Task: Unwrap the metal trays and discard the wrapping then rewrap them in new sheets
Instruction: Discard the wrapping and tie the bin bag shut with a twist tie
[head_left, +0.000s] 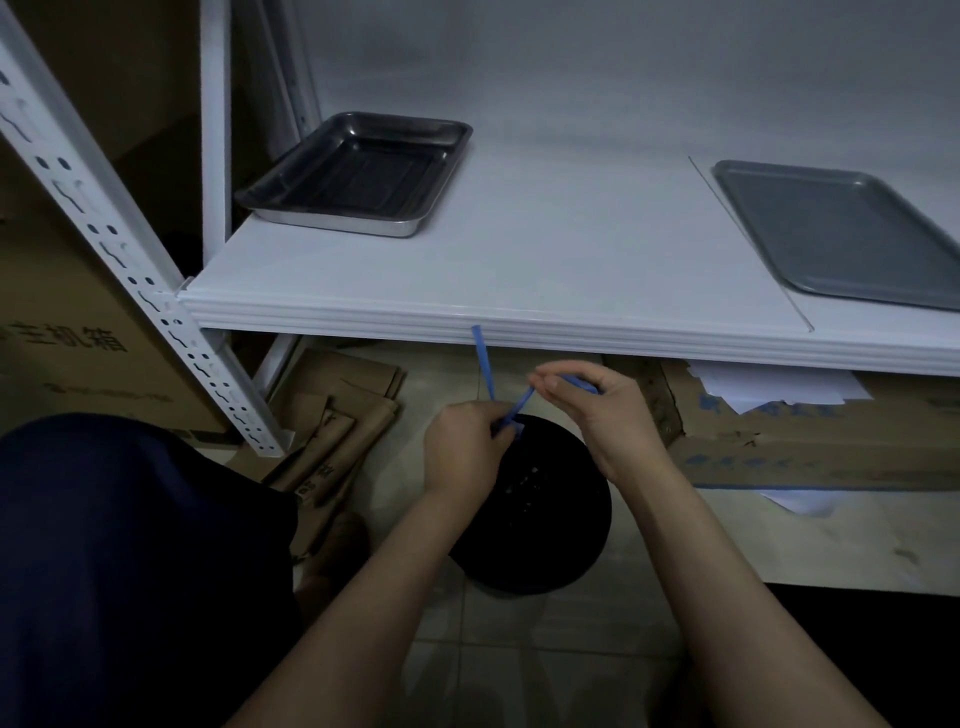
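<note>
Fingertips of the left hand (462, 447) pinch a blue strip (522, 402); the right hand (597, 410) pinches its other end, above a black bin (535, 525) at 6 o'clock. Unwrapped on the white shelf (519, 275): deep tray (358, 171) at 11 o'clock, flat tray (841, 228) at 2 o'clock.

Left carton (78, 332): I read "主机箱", well left of my left fingers (487, 415).
Right carton (805, 457): blue print, right of my right fingers (566, 370); I can't read it.
</note>
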